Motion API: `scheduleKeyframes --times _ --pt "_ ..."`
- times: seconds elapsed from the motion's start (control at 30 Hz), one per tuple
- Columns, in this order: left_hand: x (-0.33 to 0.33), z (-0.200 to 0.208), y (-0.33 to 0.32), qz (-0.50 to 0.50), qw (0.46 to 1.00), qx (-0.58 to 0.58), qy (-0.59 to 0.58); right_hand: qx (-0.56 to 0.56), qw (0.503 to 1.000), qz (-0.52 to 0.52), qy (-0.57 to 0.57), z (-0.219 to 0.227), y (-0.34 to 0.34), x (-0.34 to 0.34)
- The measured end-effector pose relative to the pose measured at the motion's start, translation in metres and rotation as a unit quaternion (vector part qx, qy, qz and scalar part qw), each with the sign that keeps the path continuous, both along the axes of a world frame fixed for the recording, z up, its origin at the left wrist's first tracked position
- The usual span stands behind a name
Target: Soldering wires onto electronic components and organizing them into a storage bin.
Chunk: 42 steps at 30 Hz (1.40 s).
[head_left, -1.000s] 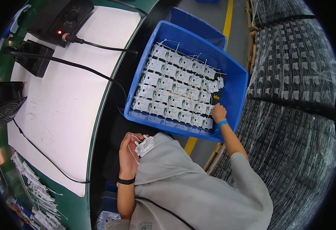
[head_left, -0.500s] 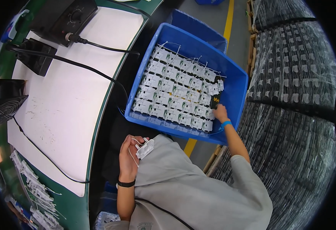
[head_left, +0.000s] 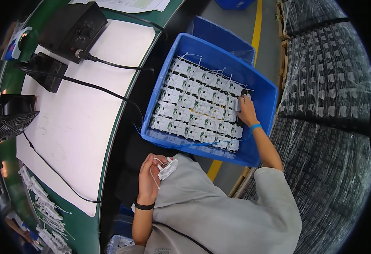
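Beside the worktop [head_left: 79, 127], right hand [head_left: 246, 111] pinches a white part [head_left: 238, 104] in the blue bin [head_left: 270, 101] — left hand [head_left: 149, 180] clasps another part [head_left: 167, 169], near the chest.

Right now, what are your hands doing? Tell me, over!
Left hand holds a small white module at the chest. Right hand grips a white module in the blue bin. Nothing blocking either hand.

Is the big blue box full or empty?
Nearly full: the blue bin holds rows of small white parts across most of its floor, where the right hand reaches.
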<state>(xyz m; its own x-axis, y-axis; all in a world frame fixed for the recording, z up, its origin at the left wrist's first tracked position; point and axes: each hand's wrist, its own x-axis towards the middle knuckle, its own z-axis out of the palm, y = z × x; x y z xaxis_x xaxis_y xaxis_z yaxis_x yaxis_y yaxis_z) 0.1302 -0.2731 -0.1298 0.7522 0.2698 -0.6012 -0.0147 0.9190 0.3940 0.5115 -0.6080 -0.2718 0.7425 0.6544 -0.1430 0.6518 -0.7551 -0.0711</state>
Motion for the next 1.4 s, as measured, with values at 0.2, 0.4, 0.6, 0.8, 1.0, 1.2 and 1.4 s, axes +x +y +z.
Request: scheduleKeyframes --times 0.2,0.4,0.6,0.8,1.0,1.2,1.4 --pt "0.003 0.003 0.004 -0.007 1.000 -0.002 0.018 0.190 0.966 -0.159 0.067 0.004 -0.029 -0.018" --pt "-0.005 -0.006 0.008 -0.001 1.000 -0.004 0.021 0.184 0.907 -0.376 0.058 -0.043 -0.071 -0.038" --pt "-0.008 -0.010 0.011 0.002 1.000 -0.017 0.010 0.288 0.856 -0.423 0.071 -0.086 -0.088 -0.047" --pt "-0.015 -0.015 0.012 0.016 1.000 -0.018 0.011 0.084 0.899 -0.429 0.031 -0.071 -0.040 -0.059" --pt "-0.016 -0.016 0.012 0.020 1.000 -0.016 0.016 -0.142 0.931 -0.334 0.026 -0.058 -0.035 -0.050" --pt "-0.016 -0.011 0.013 0.017 0.999 -0.008 0.034 -0.061 0.949 -0.310 0.022 -0.061 -0.033 -0.053" --pt "-0.011 -0.014 0.013 0.016 0.999 -0.011 0.032 0.030 0.958 -0.282 -0.044 -0.073 -0.045 -0.066"
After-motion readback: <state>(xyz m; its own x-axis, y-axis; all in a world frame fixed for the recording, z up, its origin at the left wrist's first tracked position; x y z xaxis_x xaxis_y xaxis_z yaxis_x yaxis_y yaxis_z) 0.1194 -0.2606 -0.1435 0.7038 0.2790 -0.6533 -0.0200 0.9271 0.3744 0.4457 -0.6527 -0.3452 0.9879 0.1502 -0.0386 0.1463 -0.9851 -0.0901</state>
